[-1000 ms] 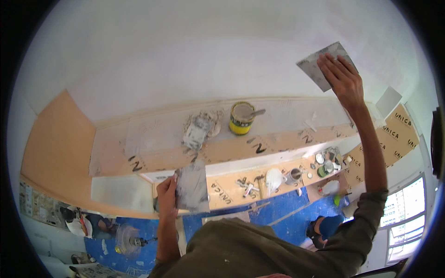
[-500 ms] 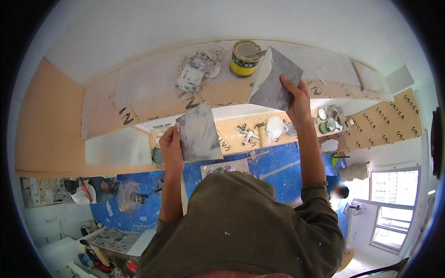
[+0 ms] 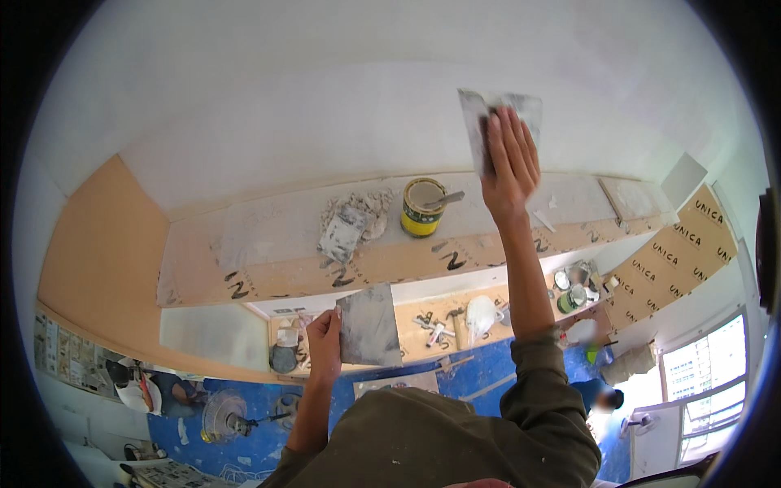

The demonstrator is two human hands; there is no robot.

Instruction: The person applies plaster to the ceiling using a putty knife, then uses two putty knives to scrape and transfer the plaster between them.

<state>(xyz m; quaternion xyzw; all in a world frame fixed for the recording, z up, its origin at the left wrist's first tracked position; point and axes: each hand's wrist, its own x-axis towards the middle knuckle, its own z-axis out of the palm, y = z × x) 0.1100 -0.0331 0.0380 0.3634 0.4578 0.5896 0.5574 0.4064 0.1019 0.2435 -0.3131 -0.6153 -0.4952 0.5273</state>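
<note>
My right hand is raised to the white wall, closed on a metal scraper with its fingers lying along the blade, which appears to be against the wall. Lower and to the left, my left hand grips the side of a square, smeared metal plate. Between them, on a pale ledge, stand a yellow-banded can with a scraper across its mouth and, to its left, a crumpled, plaster-stained pile.
Below the ledge is a shelf with a hammer, a white bag and cans. Two other people are below on a blue-covered floor, with a fan near the left one. A window is at right.
Since half a second ago my right hand has risen from over the ledge to the wall with its scraper. My left hand and plate sit lower in the view, and the surroundings have shifted downward too.
</note>
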